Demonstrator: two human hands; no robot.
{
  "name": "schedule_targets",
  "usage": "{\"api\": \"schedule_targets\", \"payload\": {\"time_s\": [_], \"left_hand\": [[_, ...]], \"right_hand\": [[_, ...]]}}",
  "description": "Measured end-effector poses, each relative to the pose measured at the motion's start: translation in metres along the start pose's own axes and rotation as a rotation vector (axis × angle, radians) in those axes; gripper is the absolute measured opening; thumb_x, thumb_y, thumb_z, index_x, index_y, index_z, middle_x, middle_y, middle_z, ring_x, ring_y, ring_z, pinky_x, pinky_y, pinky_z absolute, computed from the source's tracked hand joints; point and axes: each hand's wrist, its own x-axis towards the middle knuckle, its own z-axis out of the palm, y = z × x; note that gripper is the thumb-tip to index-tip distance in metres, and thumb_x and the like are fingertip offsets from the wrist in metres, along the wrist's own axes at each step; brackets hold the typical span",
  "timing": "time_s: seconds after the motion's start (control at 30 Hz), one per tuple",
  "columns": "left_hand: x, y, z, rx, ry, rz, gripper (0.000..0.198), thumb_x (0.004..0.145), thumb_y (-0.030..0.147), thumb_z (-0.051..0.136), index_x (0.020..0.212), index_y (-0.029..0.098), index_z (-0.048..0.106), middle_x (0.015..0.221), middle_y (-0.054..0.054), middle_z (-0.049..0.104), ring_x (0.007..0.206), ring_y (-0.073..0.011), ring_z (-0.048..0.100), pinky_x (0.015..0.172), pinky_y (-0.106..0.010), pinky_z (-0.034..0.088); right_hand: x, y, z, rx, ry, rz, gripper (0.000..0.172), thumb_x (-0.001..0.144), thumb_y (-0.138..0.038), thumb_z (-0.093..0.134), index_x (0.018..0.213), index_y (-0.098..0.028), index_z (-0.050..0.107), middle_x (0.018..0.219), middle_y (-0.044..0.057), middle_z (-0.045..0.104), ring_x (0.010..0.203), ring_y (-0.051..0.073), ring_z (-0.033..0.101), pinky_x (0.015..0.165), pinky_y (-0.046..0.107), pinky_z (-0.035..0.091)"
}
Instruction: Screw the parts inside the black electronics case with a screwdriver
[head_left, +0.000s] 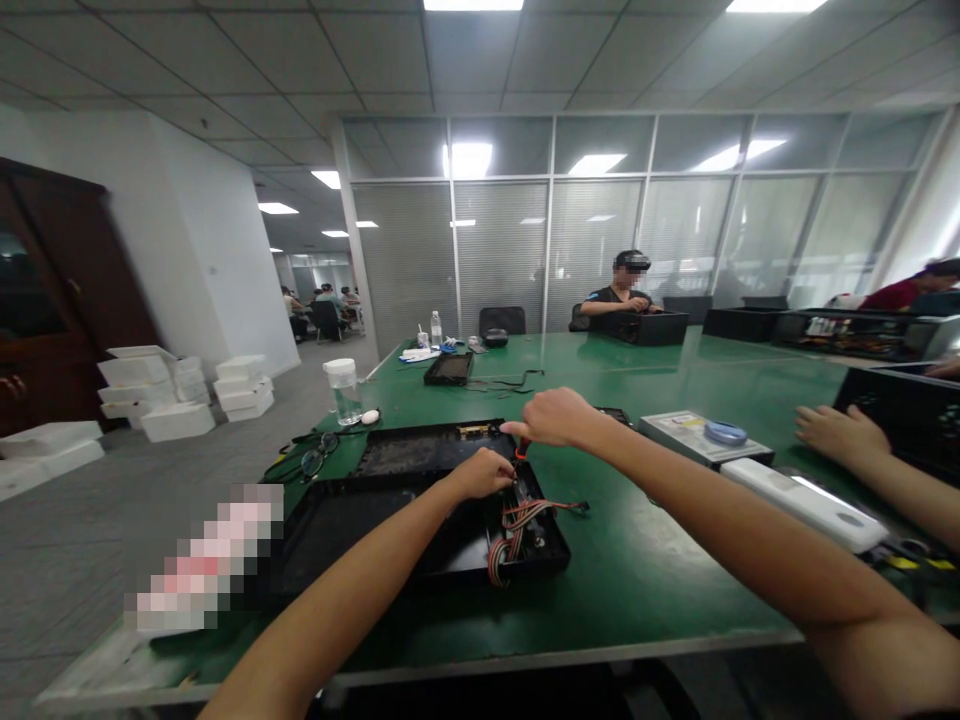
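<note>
Table (600, 610), green-topped and faintly glossy, is stretching away from the person. Close to its near edge, a shallow black case (536, 568) is lying open, its long axis running roughly left to right, with striped wires (517, 520) looping across its right end. The right hand (559, 418) is gripping a screwdriver (521, 452), which is standing nearly upright over the case's right part, its long axis close to vertical and its tip pointing down. The left hand (487, 474) is bending its fingers beside the shaft; whether they are closing on anything cannot be told. Just behind, a black panel (412, 452) is lying flat. Glasses (311, 462) and a clear jar (345, 395) are resting to the left; a metal box (667, 430) bearing a blue roll (725, 432) is sitting to the right. Farther off, a bottle (436, 328) is standing, and a co-worker (619, 300) is leaning over a black box (660, 330). Beyond, a glass partition (405, 250) is closing off the room beneath a tiled ceiling (390, 50).
</note>
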Motion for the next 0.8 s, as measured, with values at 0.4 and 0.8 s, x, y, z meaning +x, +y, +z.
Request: {"api": "schedule_targets", "payload": {"time_s": [0.4, 0.8], "left_hand": [[-0.003, -0.001, -0.002, 0.033, 0.001, 0.007, 0.012, 0.073, 0.018, 0.059, 0.082, 0.015, 0.067, 0.075, -0.002, 0.067, 0.069, -0.0121, 0.060, 0.066, -0.018, 0.041], [-0.004, 0.000, -0.003, 0.016, -0.005, 0.010, 0.012, 0.073, 0.017, 0.058, 0.080, 0.015, 0.067, 0.071, -0.001, 0.065, 0.067, -0.0119, 0.058, 0.067, -0.018, 0.040]], "right_hand": [[0.022, -0.018, -0.002, -0.081, -0.028, 0.086, 0.054, 0.083, -0.052, 0.032, 0.098, -0.009, 0.060, 0.090, 0.022, 0.064, 0.085, 0.031, 0.060, 0.071, 0.040, 0.040], [0.016, -0.007, -0.001, -0.028, -0.024, 0.037, 0.054, 0.082, -0.056, 0.032, 0.082, -0.012, 0.063, 0.084, 0.019, 0.065, 0.081, 0.029, 0.060, 0.068, 0.036, 0.040]]}}
